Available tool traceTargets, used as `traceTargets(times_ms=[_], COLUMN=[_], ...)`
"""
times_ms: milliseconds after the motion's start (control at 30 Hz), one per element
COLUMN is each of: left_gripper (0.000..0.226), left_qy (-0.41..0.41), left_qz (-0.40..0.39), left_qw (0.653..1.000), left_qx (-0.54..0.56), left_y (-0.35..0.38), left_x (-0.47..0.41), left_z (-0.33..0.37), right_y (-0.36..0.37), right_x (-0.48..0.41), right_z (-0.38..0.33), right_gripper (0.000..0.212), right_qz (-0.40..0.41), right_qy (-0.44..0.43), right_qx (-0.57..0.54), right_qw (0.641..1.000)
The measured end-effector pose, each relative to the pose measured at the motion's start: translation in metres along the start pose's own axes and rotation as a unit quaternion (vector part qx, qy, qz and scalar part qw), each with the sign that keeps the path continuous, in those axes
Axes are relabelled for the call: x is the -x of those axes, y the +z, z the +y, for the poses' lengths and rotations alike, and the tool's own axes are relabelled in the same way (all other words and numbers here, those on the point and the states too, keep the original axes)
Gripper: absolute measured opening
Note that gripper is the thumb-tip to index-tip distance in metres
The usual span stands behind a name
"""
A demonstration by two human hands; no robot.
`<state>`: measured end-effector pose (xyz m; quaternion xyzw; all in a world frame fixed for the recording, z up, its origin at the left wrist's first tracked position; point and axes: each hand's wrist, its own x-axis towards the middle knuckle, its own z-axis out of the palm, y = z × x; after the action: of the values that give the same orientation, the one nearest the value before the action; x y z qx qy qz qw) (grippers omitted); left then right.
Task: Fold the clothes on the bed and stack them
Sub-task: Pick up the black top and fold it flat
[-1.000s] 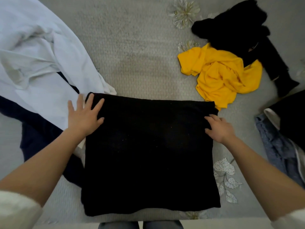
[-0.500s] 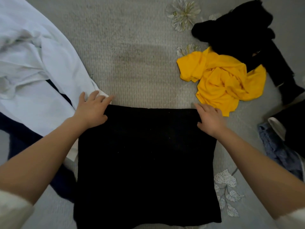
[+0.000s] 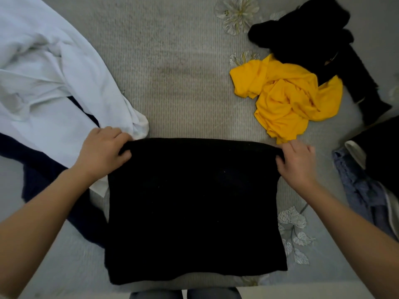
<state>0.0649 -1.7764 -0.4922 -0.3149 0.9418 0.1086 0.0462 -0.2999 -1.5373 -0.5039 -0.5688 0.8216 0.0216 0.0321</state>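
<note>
While L hand [image 3: 103,151], R hand [image 3: 296,162] pinch black garment [image 3: 194,212] far corners, white shirt [image 3: 64,93] abuts L, yellow top [image 3: 287,98] near R.

Single view: head-worn, wide-angle. Faces forward and steeply down onto bed [image 3: 183,83], near. Bed's near edge runs along bottom of frame; bedspread fills frame to upper edge.
</note>
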Motion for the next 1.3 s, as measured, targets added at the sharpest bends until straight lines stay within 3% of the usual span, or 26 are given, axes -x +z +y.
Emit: traceTargets(times_ms=[133, 300, 433, 533, 600, 667, 733, 833, 933, 1000, 1067, 1133, 1200, 1300], left_gripper=[0.029, 0.028, 0.029, 0.054, 0.067, 0.059, 0.047, 0.081, 0.08, 0.058, 0.048, 0.065, 0.087, 0.092], left_qy=[0.035, 0.039, 0.038, -0.003, -0.056, -0.081, -0.086, -0.101, -0.11, -0.116, -0.111, -0.119, -0.15, -0.177], left_qz=[0.059, 0.059, -0.016, -0.136, -0.219, -0.244, -0.205, -0.155, -0.116, -0.074, -0.058, -0.094, -0.158, -0.228], left_qw=[0.997, 0.997, 0.999, 0.991, 0.974, 0.966, 0.975, 0.982, 0.987, 0.99, 0.992, 0.988, 0.976, 0.957], left_qx=[0.024, 0.025, 0.028, 0.013, 0.017, 0.016, 0.015, 0.02, 0.03, 0.022, 0.01, -0.003, -0.001, 0.007], left_y=[-0.011, 0.007, 0.035, 0.071, 0.09, 0.098, 0.098, 0.089, 0.085, 0.086, 0.091, 0.1, 0.11, 0.119], left_x=[0.072, 0.17, 0.22, 0.248, 0.258, 0.259, 0.253, 0.239, 0.226, 0.217, 0.208, 0.205, 0.207, 0.206], left_z=[0.016, 0.052, 0.081, 0.091, 0.093, 0.097, 0.102, 0.113, 0.129, 0.141, 0.154, 0.161, 0.164, 0.163], right_y=[-0.016, -0.026, -0.015, 0.008, 0.024, 0.036, 0.043, 0.04, 0.041, 0.045, 0.051, 0.053, 0.054, 0.056], right_x=[0.065, 0.151, 0.204, 0.237, 0.252, 0.258, 0.251, 0.226, 0.208, 0.202, 0.2, 0.2, 0.201, 0.202], right_z=[0.002, -0.012, -0.021, -0.023, -0.027, -0.029, -0.035, -0.051, -0.058, -0.059, -0.056, -0.056, -0.056, -0.056], right_gripper=[0.018, 0.02, 0.029, 0.063, 0.056, 0.044, 0.05, 0.046, 0.049, 0.066, 0.077, 0.08, 0.08, 0.081], right_qz=[0.092, 0.092, 0.012, -0.129, -0.217, -0.255, -0.216, -0.114, -0.099, -0.114, -0.116, -0.115, -0.121, -0.127], right_qy=[-0.037, -0.099, -0.124, -0.114, -0.126, -0.122, -0.053, 0.125, 0.303, 0.384, 0.412, 0.411, 0.413, 0.411], right_qx=[-0.028, -0.055, -0.042, -0.047, -0.031, -0.017, -0.053, -0.153, -0.202, -0.242, -0.305, -0.361, -0.371, -0.361], right_qw=[0.995, 0.989, 0.991, 0.984, 0.967, 0.959, 0.973, 0.974, 0.926, 0.883, 0.851, 0.829, 0.823, 0.828])
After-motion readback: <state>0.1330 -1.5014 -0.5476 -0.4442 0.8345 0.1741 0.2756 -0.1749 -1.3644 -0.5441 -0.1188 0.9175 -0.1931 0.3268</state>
